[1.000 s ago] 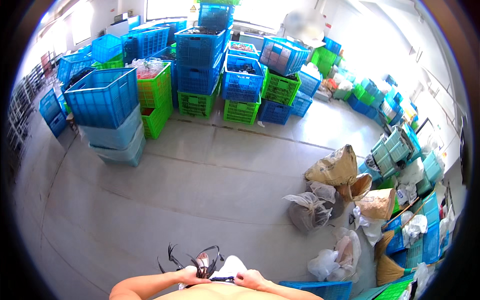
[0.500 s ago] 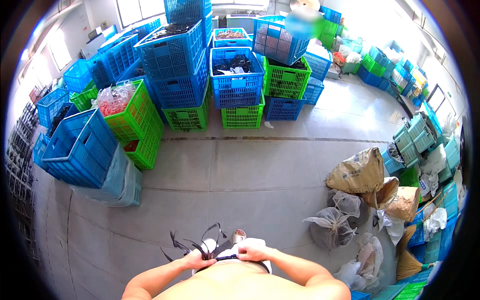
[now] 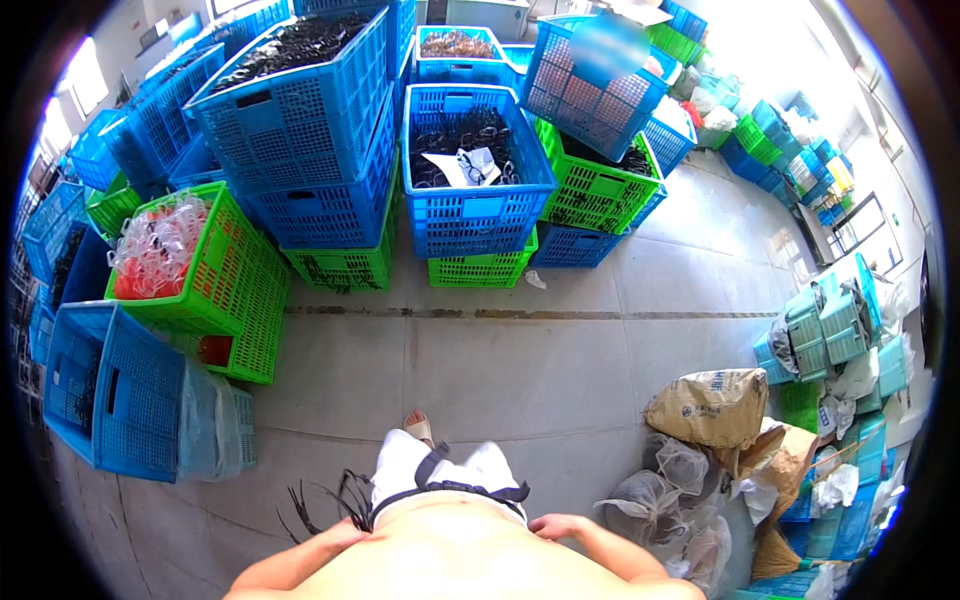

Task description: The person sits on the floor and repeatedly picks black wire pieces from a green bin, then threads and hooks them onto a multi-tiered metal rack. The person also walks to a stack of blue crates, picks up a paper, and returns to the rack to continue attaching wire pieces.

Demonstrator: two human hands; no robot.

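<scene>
At my left hip my left hand [image 3: 345, 535] is closed on a bunch of thin black plastic strips [image 3: 347, 497], whose loose ends loop and stick out in front of it. By the other hip hangs my right hand [image 3: 562, 526], with nothing visible in it; its fingers are loosely bent and only partly seen. A black strap [image 3: 440, 490] goes around my waist over white trousers [image 3: 400, 463], away from both hands. One sandalled foot [image 3: 418, 427] is forward on the grey floor.
Ahead, a blue crate [image 3: 470, 215] of black strips and a white paper stands on a green crate [image 3: 478, 270]. Taller crate stacks [image 3: 300, 150] rise to the left, near a tipped blue crate [image 3: 135, 410]. Brown sacks [image 3: 708, 408] and mesh bags [image 3: 640, 503] sit at right.
Both hands have left the front of my waist and dropped to my sides. The crates ahead appear nearer, and a different foot position shows.
</scene>
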